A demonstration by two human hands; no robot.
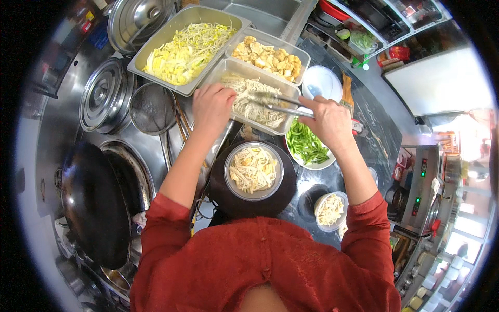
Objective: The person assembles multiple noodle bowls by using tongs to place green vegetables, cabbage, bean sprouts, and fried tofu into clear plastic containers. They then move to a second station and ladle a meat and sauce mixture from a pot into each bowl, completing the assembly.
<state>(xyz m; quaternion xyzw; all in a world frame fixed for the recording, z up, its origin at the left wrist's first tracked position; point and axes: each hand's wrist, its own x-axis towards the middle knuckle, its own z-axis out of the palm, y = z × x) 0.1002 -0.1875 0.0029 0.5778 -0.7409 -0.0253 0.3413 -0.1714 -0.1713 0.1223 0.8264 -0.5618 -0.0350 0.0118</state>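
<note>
My right hand (330, 122) is closed around metal tongs (283, 104), whose blurred tips reach into pale thin strands (254, 112). Those strands fill a clear plastic container (283, 126). At its left rim, my left hand (213, 106) has its fingers curled over the edge. Nearer me, a round plastic bowl (253, 171) of pale strips and yellowish pieces sits on a dark round surface. A white bowl of sliced green peppers (307, 144) stands below my right hand. Behind the strands, another clear container holds golden-brown chunks (267, 58).
A deep metal pan (136, 62) of bean sprouts and chopped yellow-white vegetable stands at back left. A mesh strainer (153, 108), lidded pot (102, 96) and black wok (96, 203) are left. A smaller filled tub (331, 210) is near right; white lids (322, 83) lie farther back.
</note>
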